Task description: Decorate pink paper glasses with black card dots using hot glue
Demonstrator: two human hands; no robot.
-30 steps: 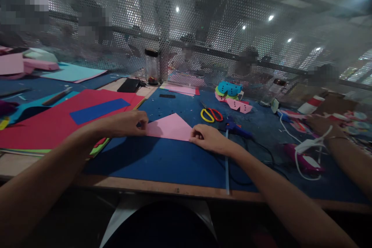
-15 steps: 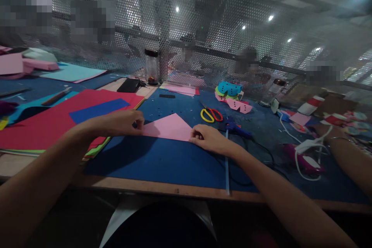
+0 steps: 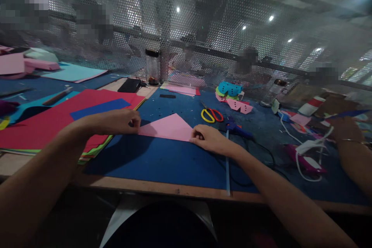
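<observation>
Holding pink paper (image 3: 170, 128) two-handed

Bare forearms (image 3: 62, 147) taper to slim wrists (image 3: 232, 150) and slender, bare fingers (image 3: 136, 117).

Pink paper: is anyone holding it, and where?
The right hand holds the pink paper at its right corner; the left hand touches its left end, grip unclear.

Left grip (image 3: 126, 121) farther left — more pink paper (image 3: 168, 127) showing, co-worker's grip (image 3: 345, 128) higher, by blue piece (image 3: 350, 114)
</observation>
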